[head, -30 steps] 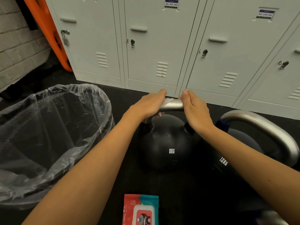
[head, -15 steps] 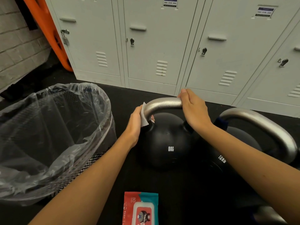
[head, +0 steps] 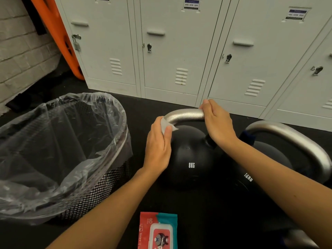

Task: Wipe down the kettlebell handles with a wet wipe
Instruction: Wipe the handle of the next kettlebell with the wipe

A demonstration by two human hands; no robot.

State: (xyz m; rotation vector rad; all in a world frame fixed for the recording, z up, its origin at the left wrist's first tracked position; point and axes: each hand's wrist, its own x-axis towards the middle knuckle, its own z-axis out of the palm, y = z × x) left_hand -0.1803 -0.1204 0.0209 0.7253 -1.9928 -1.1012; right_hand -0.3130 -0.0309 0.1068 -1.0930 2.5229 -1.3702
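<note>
A black 8 kg kettlebell (head: 190, 159) with a silver handle (head: 185, 115) stands on the dark floor in front of me. My left hand (head: 158, 146) grips a white wet wipe (head: 167, 125) wrapped round the handle's left bend. My right hand (head: 218, 123) holds the right end of the same handle. A larger 12 kg kettlebell (head: 265, 159) with a thick silver handle (head: 301, 139) stands close beside it on the right.
A black mesh bin (head: 100, 187) lined with a clear plastic bag stands at the left. A red and teal wet wipe pack (head: 158, 230) lies near the bottom edge. Grey lockers (head: 172, 51) line the back; an orange frame (head: 57, 36) leans at far left.
My left hand slid the wipe from the top of the 8 kg handle to the left and down round its bend. My right hand stayed gripping the right end.
</note>
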